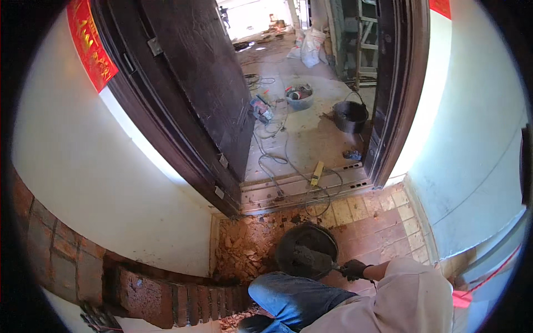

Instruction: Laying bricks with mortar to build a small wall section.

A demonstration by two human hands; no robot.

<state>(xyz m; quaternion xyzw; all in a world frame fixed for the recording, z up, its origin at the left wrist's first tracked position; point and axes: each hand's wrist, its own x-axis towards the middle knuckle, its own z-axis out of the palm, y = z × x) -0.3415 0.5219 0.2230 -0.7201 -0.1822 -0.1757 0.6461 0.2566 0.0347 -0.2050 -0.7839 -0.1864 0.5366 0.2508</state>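
My right hand (353,270), in a dark glove, is closed on the handle of a trowel (312,258). The trowel's blade lies inside a black bucket (282,240) that stands on the floor in front of my knee; dark grey mortar-like material coats the blade and the bucket's inside. At the lower left edge my left hand (97,317), also dark-gloved, has its fingers apart beside the brickwork (145,297). Nothing shows in it, though the picture's rim cuts off part of the hand.
Broken brick rubble (240,250) lies left of the bucket. Beyond it, a dark door (194,72) stands open over a metal threshold (266,195). Past that are cables, a yellow power socket (317,173), a power tool (261,109), a tub (300,101) and another black bucket (351,119).
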